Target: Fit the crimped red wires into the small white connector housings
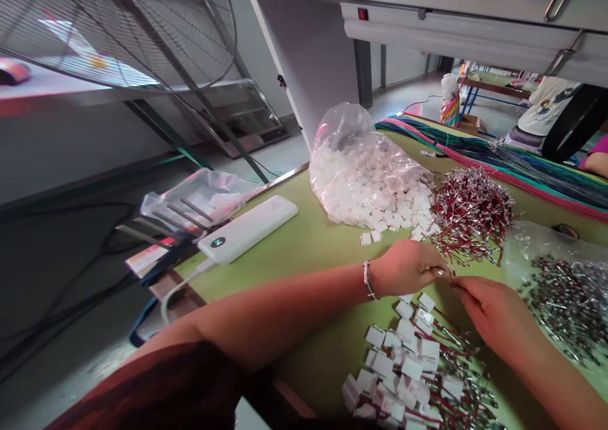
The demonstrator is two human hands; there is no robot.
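Note:
My left hand (411, 268), with a bracelet on its wrist, is closed in a pinch over the table. My right hand (496, 313) pinches from the other side, and the fingertips of both nearly meet. Something small with a shiny glint sits between them, mostly hidden by the fingers. Just beyond lies a heap of short red wires (470, 208) with metal ends. Nearer me, below both hands, spreads a pile of white plastic connectors (408, 366) with red wires attached. Loose white connector housings (380, 189) spill from a clear plastic bag (339, 129) beyond my left hand.
A clear bag of small metal parts (565, 297) lies at the right. Long coloured wires (503, 158) run along the table's far side. A white power bank (251, 227) with a cable lies at the left edge. A large fan (142, 31) stands upper left. Another person (546, 110) is partly visible behind.

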